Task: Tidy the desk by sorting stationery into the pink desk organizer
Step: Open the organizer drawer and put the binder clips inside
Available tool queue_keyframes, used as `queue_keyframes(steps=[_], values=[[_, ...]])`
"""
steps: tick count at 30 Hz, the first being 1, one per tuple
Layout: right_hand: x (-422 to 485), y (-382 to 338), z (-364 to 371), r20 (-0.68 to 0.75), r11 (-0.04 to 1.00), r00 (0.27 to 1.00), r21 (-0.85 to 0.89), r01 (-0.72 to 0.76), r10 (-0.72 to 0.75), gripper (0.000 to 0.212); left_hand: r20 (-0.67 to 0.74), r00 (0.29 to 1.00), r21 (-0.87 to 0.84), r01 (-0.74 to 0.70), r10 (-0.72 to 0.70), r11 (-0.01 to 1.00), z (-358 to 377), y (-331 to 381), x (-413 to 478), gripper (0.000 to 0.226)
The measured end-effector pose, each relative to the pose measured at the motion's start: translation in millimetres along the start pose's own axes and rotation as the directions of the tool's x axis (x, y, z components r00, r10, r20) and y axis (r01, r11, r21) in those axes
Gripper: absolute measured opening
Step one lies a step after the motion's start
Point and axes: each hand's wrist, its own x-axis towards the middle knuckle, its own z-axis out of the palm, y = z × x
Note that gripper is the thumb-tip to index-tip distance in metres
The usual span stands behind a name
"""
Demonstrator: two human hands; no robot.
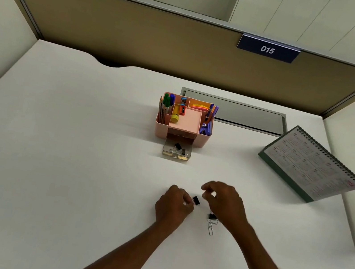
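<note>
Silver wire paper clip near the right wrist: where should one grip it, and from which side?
Probably pinch the silver wire paper clip across its long sides at the near end, from above: it lies flat on the white desk, and a small black binder clip crowds its far end.

A green-based desk calendar [312, 165] stands near the desk's [54, 137] right edge — a "015" sign [268, 49] hangs on the partition [118, 30] behind.

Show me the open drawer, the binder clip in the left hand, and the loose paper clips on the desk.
open drawer [182, 157]: head view, its clear front wall.
binder clip [196, 200]: head view, its black body.
paper clips [210, 229]: head view, wire loop of the nearest one.
</note>
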Motion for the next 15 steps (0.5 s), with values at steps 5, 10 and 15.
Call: queue_keyframes(steps=[5, 10, 15], values=[[-26.5, 3.3, 31.3, 0.064, 0.992, 0.998, -0.126, 0.026, -0.018, 0.036, -0.015, 0.998, 0.023, -0.063, 0.063, 0.998, 1.1, 0.7, -4.8, 0.008], [-22.8, -1.9, 42.9, 0.034, 0.963, 0.997, -0.256, 0.078, -0.072, 0.039, -0.022, 0.996, -0.005, -0.085, 0.085, 0.996, -0.5, -0.3, -9.5, 0.008], [-4.7, -7.1, 40.2, 0.021, 0.939, 0.994, -0.327, 0.106, -0.105, 0.020, -0.052, 0.997, -0.106, -0.056, 0.050, 0.993, -1.5, -7.2, -6.2, 0.019]])
